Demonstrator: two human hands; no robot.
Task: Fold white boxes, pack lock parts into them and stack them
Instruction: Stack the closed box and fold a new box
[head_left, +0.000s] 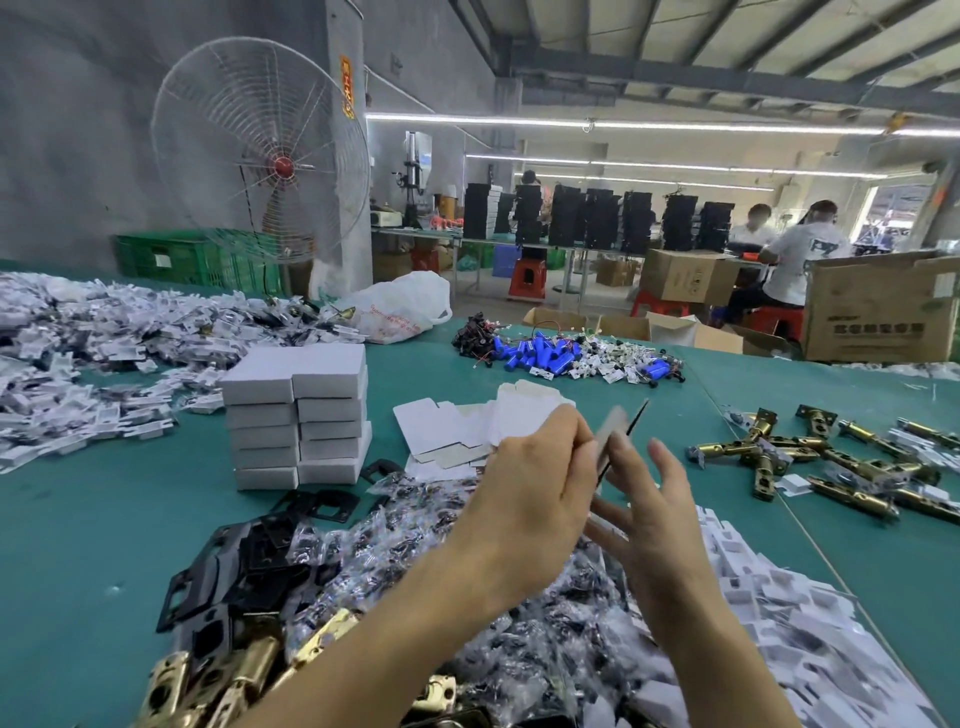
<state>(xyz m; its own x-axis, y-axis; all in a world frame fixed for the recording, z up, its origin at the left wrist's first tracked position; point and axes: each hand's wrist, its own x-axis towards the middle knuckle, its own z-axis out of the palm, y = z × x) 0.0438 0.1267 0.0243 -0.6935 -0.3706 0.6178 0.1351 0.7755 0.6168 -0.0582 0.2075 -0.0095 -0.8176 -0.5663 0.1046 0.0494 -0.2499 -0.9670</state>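
While left hand pinches a blurred flat piece right of the box stack, right hand, fingers spread and empty, should square it.

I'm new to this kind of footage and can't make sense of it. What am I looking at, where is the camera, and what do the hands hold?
There is no machine: a person works with bare hands, and the single picture comes from a camera worn on their head, looking forward and down. The left hand pinches a thin flat piece, too blurred to name; the right hand is beside it, fingers straight. On the green table stand stacked white boxes, with flat unfolded blanks beyond the hands. Nearer lie black plates, small clear bags of dark parts and brass latches.
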